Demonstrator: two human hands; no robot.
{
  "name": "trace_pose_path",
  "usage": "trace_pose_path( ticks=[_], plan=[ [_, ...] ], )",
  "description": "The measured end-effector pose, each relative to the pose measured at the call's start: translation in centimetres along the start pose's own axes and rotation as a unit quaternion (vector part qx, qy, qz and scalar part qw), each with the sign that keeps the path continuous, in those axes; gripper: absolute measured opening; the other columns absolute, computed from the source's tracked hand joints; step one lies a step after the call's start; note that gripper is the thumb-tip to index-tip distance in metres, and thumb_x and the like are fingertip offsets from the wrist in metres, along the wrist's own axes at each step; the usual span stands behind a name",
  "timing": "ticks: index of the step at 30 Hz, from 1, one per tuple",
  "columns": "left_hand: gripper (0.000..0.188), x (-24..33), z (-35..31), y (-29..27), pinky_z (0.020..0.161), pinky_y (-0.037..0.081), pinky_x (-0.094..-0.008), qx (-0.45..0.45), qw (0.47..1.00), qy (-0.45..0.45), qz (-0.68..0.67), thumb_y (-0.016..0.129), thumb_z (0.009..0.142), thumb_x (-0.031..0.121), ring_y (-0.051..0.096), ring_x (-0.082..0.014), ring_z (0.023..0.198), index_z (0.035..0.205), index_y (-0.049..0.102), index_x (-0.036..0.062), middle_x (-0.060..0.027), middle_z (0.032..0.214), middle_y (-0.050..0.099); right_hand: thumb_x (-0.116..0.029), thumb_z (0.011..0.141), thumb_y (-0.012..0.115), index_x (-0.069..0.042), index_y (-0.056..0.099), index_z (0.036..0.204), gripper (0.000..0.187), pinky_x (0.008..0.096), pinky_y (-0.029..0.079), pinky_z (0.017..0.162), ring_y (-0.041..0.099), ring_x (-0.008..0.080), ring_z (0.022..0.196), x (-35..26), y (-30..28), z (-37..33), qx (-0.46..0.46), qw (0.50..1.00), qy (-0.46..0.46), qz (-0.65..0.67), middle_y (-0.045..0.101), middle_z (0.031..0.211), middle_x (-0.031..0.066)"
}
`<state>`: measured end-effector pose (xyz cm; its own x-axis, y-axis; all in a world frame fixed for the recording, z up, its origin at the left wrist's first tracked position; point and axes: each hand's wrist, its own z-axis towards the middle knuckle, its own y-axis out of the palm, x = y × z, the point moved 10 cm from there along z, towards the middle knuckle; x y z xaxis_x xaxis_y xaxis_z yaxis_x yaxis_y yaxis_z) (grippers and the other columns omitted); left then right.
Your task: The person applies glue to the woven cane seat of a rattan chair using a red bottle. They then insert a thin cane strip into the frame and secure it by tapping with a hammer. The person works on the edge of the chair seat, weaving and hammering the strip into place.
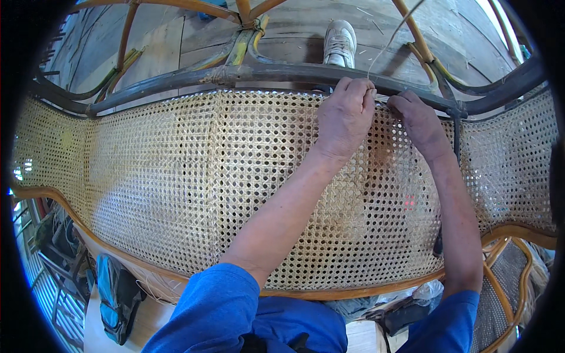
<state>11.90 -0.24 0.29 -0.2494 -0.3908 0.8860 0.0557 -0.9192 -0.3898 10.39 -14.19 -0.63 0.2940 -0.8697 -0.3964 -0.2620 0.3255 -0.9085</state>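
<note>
A wide panel of woven cane webbing (153, 153) with small open holes stretches across the view. My left hand (347, 115) is closed in a pinch at its far edge, beside the dark pole (282, 73). From its fingertips a thin pale cane strand (388, 42) runs up and away to the right. Just to the right, my right hand (419, 122) has its fingers curled against the same edge. Whatever lies between those fingertips is hidden. Partly behind my right forearm is a dark bar (457, 138) with a black end lower down.
Bent rattan poles (419, 32) rise beyond the dark pole. A white shoe (339, 44) rests on the plank floor (282, 35), which has scattered scraps. A brown rattan rim (353, 291) borders the near side. A teal and black bag (118, 297) lies at the lower left.
</note>
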Motion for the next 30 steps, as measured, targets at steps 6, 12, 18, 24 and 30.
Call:
trace_pose_path(
  ticks=[6, 12, 18, 24, 30],
  plan=[
    [0.008, 0.0, -0.1, 0.1, 0.064, 0.051, -0.0365, -0.006, 1.000, -0.004, -0.007, 0.064, 0.081, 0.003, 0.062, -0.0297, 0.073, 0.088, 0.061, 0.0020, -0.0123, 0.084, 0.062, 0.002, 0.078, 0.052, -0.005, 0.055, 0.105, 0.029, 0.0415, 0.050, 0.074, 0.060, 0.0356, 0.089, 0.0, 0.5, 0.1, -0.037, 0.999, 0.003, -0.013, 0.055, 0.098, 0.0147],
    [0.009, 0.1, 0.1, 0.2, 0.066, 0.051, -0.0370, -0.003, 1.000, 0.001, -0.007, 0.064, 0.080, 0.004, 0.062, -0.0296, 0.076, 0.089, 0.062, 0.0028, -0.0120, 0.085, 0.062, 0.000, 0.080, 0.049, -0.006, 0.053, 0.105, 0.026, 0.0425, 0.050, 0.072, 0.060, 0.0350, 0.089, 0.4, 0.9, -0.1, -0.015, 0.998, 0.041, -0.046, 0.053, 0.099, 0.0146],
    [0.010, 0.0, 0.1, 0.4, 0.067, 0.051, -0.0373, -0.009, 1.000, -0.002, 0.005, 0.064, 0.080, 0.004, 0.062, -0.0299, 0.078, 0.090, 0.062, 0.0036, -0.0117, 0.086, 0.063, -0.003, 0.082, 0.051, -0.008, 0.054, 0.103, 0.021, 0.0415, 0.051, 0.070, 0.060, 0.0328, 0.088, 0.6, 1.3, -0.8, 0.038, 0.990, 0.100, -0.095, 0.054, 0.096, 0.0128],
    [0.010, -0.1, -0.1, 0.2, 0.067, 0.050, -0.0375, -0.012, 1.000, -0.013, 0.004, 0.064, 0.081, 0.005, 0.062, -0.0302, 0.077, 0.090, 0.061, 0.0040, -0.0120, 0.085, 0.062, -0.006, 0.083, 0.056, -0.007, 0.056, 0.096, 0.014, 0.0416, 0.050, 0.068, 0.060, 0.0334, 0.083, 0.9, -0.4, -0.8, 0.109, 0.993, 0.051, 0.004, 0.058, 0.090, 0.0118],
    [0.009, -0.2, -0.2, 0.3, 0.065, 0.050, -0.0372, -0.014, 1.000, -0.018, 0.002, 0.063, 0.082, 0.006, 0.062, -0.0304, 0.075, 0.090, 0.061, 0.0035, -0.0121, 0.085, 0.061, -0.008, 0.085, 0.056, -0.006, 0.056, 0.096, 0.011, 0.0420, 0.049, 0.068, 0.059, 0.0345, 0.081, 1.4, 0.1, -0.6, 0.076, 0.995, 0.065, -0.002, 0.057, 0.089, 0.0129]
  ],
)
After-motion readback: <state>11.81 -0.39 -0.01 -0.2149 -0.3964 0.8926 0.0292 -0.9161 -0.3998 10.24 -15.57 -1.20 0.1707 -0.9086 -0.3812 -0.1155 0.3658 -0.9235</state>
